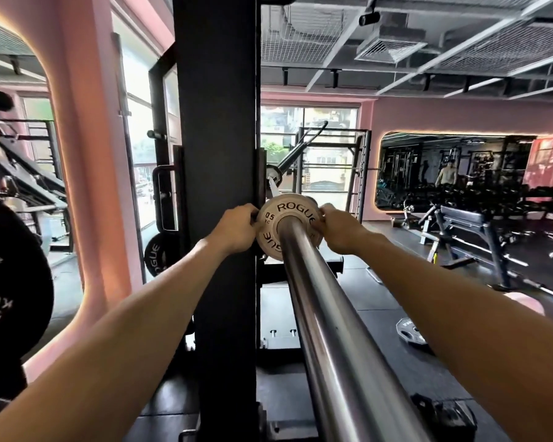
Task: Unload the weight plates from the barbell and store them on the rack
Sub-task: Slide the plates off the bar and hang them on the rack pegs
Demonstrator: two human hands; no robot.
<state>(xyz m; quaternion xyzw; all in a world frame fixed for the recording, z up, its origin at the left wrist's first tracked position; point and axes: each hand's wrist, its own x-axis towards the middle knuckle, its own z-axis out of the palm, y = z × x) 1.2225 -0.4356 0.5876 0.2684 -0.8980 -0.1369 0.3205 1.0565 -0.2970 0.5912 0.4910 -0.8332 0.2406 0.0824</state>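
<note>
Gym rack upright (216, 154) at centre; left hand (237, 229) and right hand (340, 229) grip the small plate's (273, 218) opposite edges, probably to slide it off the barbell (320, 314).

The small white plate (284, 218) is carried on the steel barbell sleeve (320, 314), far along it beside the black rack upright (217, 186). A dark plate (411, 334) is seen lying flat on the black floor (380, 301) to the right.

"ROGUE", "0.5 KG" on white plate (280, 215)
</note>
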